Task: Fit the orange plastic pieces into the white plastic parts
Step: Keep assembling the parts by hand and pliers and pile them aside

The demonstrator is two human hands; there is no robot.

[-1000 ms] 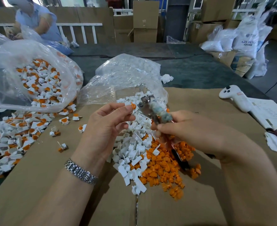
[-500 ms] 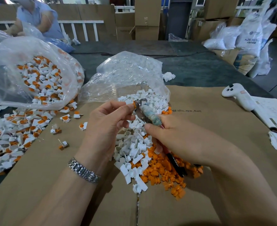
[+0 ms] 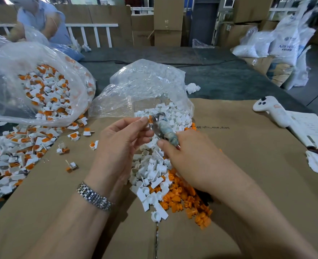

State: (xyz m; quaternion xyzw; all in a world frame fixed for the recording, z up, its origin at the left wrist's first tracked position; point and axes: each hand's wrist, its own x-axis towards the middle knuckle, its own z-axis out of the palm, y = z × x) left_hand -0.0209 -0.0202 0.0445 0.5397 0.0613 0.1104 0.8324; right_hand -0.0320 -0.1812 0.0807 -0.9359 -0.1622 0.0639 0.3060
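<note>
My left hand (image 3: 119, 144) pinches a small white part with an orange piece (image 3: 150, 120) at its fingertips. My right hand (image 3: 190, 163) grips a tape-wrapped metal tool (image 3: 163, 128), whose jaws touch that orange piece. Below the hands a heap of loose white parts (image 3: 150, 171) lies on the cardboard (image 3: 248, 165). A pile of orange pieces (image 3: 188, 204) lies beside it, under my right wrist.
A clear bag of white parts (image 3: 145, 90) lies open behind the hands. A big bag of assembled pieces (image 3: 42, 90) sits at left, with more spilled below it (image 3: 14, 156). A white controller (image 3: 272, 113) and papers lie at right. Another person sits far left.
Both hands and the tool have stayed together over the heap; the tool's jaws remain against the orange piece. The view shifted slightly.
</note>
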